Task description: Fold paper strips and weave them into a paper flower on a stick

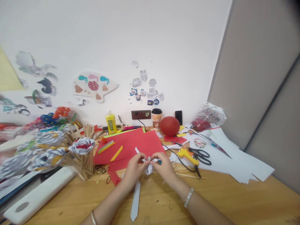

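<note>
A small folded white paper piece (149, 169) is pinched between both my hands above the wooden table. My left hand (136, 167) grips its left side with thumb and fingers together. On the opposite side, my right hand (163, 165) pinches it the same way; my fingers hide part of its shape. A white paper strip with pointed ends (135, 203) lies on the table below my left hand. Behind the hands are red paper sheets (133, 142) with thin yellow strips (116, 153) on top.
Right of my hands lie a yellow glue gun (187, 155), black-handled scissors (201, 156) and white paper sheets (241, 162). A red balloon (170, 126), a paper cup (156, 120) and a yellow bottle (111, 122) stand behind. White paper flowers (50, 156) and a white paper trimmer (39, 197) occupy the left.
</note>
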Available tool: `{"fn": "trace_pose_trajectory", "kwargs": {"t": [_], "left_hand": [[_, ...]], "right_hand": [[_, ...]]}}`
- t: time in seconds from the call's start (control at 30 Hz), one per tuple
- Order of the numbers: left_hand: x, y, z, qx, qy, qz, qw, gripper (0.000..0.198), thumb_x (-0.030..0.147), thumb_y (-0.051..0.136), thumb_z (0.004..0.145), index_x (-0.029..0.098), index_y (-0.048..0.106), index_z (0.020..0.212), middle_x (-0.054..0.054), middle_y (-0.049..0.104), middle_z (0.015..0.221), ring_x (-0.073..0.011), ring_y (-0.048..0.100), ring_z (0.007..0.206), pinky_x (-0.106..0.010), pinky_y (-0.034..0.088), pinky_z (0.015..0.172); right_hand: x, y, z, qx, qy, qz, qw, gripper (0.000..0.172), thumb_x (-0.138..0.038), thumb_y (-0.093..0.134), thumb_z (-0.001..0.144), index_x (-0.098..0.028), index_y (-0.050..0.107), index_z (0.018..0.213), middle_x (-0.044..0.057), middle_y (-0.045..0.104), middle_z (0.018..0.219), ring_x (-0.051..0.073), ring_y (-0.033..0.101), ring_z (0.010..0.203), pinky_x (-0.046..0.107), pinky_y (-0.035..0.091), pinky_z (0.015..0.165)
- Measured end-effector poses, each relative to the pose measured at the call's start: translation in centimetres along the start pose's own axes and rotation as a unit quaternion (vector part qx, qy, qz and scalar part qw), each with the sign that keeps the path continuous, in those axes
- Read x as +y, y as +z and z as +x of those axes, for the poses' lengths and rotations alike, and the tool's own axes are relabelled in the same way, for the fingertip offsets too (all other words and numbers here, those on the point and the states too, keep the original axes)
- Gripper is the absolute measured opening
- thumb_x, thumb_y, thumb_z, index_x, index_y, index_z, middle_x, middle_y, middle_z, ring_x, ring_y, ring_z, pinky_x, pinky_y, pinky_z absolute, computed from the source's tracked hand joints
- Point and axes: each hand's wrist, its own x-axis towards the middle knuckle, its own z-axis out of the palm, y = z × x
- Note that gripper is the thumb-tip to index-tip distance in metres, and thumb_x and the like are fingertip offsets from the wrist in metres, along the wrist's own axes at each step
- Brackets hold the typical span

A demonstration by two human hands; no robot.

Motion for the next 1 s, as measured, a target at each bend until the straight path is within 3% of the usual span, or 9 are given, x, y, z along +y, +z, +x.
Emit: {"fn": "trace_pose_trajectory", "kwargs": {"t": [0.13, 0.27, 0.43, 0.6, 0.87, 1.0], "left_hand": [[0.1, -0.3, 0.2, -0.039, 0.024, 0.000, 0.999, 0.013, 0.030, 0.056, 0.069, 0.017, 0.052, 0.067, 0.001, 0.055, 0.067, -0.0133, 0.051, 0.064, -0.023, 0.042, 0.061], [0.0, -0.4, 0.4, -0.049, -0.007, -0.016, 0.999, 0.014, 0.028, 0.059, 0.066, 0.016, 0.054, 0.071, 0.001, 0.055, 0.068, -0.0126, 0.050, 0.063, -0.022, 0.040, 0.060], [-0.1, -0.5, 0.5, -0.081, -0.052, -0.086, 0.992, 0.020, 0.031, 0.062, 0.063, 0.015, 0.052, 0.067, 0.002, 0.052, 0.062, -0.0121, 0.049, 0.059, -0.023, 0.040, 0.057], [-0.8, -0.4, 0.4, -0.137, -0.061, -0.155, 0.976, 0.018, 0.030, 0.061, 0.065, 0.015, 0.051, 0.067, 0.001, 0.054, 0.065, -0.0123, 0.052, 0.063, -0.023, 0.040, 0.061], [-1.0, -0.7, 0.2, -0.184, -0.130, -0.152, 0.962, 0.023, 0.033, 0.065, 0.063, 0.014, 0.055, 0.071, 0.001, 0.058, 0.066, -0.0127, 0.055, 0.063, -0.022, 0.041, 0.062], [-0.7, -0.8, 0.0, -0.191, -0.161, -0.189, 0.950, 0.026, 0.035, 0.066, 0.061, 0.014, 0.055, 0.071, -0.001, 0.060, 0.067, -0.0136, 0.056, 0.064, -0.024, 0.042, 0.062]], "right_hand": [[0.3, -0.3, 0.2, -0.036, -0.016, 0.010, 0.999, 0.006, -0.018, 0.057, 0.069, -0.018, 0.057, 0.076, 0.000, 0.058, 0.077, 0.016, 0.053, 0.077, 0.028, 0.041, 0.071], [0.2, -0.6, 0.4, -0.059, -0.013, 0.036, 0.998, 0.006, -0.018, 0.057, 0.069, -0.018, 0.055, 0.075, 0.000, 0.057, 0.077, 0.016, 0.053, 0.077, 0.027, 0.041, 0.070], [0.3, -1.1, 0.5, -0.132, 0.041, 0.130, 0.982, 0.009, -0.021, 0.057, 0.069, -0.018, 0.054, 0.077, -0.002, 0.054, 0.073, 0.012, 0.052, 0.066, 0.022, 0.041, 0.060], [-0.2, -1.7, 0.6, -0.197, 0.086, 0.157, 0.964, 0.011, -0.023, 0.058, 0.069, -0.017, 0.054, 0.077, -0.003, 0.052, 0.069, 0.010, 0.049, 0.060, 0.021, 0.038, 0.056], [-0.4, -1.2, 0.3, -0.183, 0.147, 0.145, 0.961, 0.010, -0.022, 0.063, 0.062, -0.016, 0.055, 0.066, -0.003, 0.054, 0.065, 0.011, 0.050, 0.060, 0.021, 0.036, 0.055], [-0.4, -1.4, 0.2, -0.209, 0.188, 0.216, 0.935, 0.015, -0.024, 0.065, 0.060, -0.015, 0.057, 0.069, -0.002, 0.057, 0.067, 0.012, 0.053, 0.062, 0.023, 0.038, 0.059]]}}
